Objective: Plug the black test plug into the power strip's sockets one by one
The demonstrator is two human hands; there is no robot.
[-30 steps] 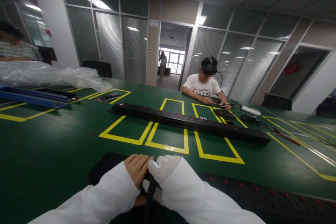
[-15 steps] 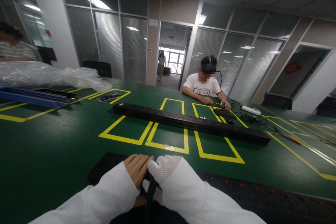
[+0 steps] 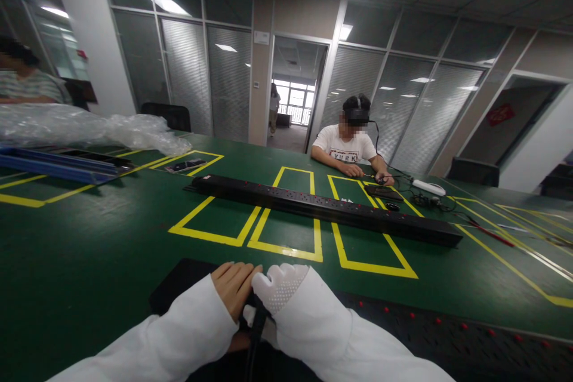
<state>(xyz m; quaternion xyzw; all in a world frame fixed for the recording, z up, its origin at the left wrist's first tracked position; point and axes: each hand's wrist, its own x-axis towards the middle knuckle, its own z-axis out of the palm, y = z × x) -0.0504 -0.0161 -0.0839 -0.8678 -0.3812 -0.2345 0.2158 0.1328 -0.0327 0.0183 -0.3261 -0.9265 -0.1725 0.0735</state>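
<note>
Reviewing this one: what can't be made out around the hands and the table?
1) Head view: what exactly the left hand and right hand grip where the black cable reaches them; hidden by the hands themselves.
2) Head view: the right end of the near black strip; cut off by the picture's edge.
3) Head view: what the co-worker's hands hold; too small.
</note>
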